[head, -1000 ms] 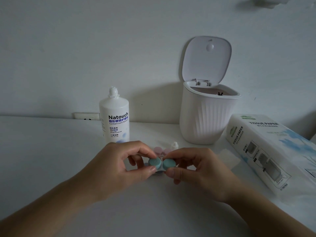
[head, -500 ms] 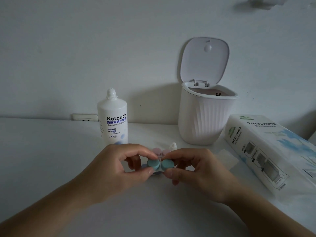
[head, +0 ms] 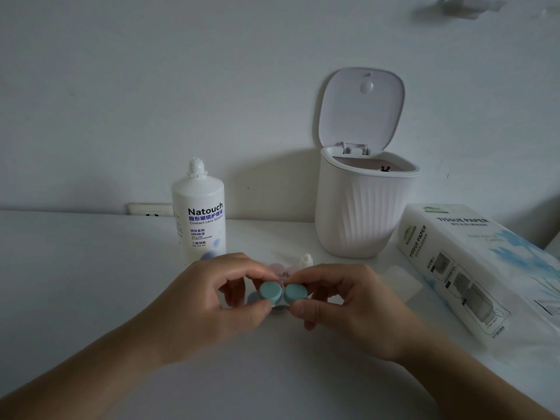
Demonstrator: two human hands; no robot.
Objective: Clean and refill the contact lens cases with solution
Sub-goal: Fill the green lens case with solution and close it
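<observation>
Now the left hand (head: 209, 298) and right hand (head: 351, 301) each pinch one teal cap of the lens case (head: 283, 294), its long axis spanning straight between them.

A white tabletop (head: 75, 283) carries the things and meets the wall along its back edge. A white solution bottle (head: 199, 221) stands upright near the middle of that edge. To its right a ribbed white bin (head: 360, 213) stands with its lid raised. A tissue paper pack (head: 472, 268) lies along the right edge, with a flat tissue sheet (head: 403, 283) just beside it. A small white cap (head: 305, 261) and a pink lens case (head: 280, 269) sit near the centre.
</observation>
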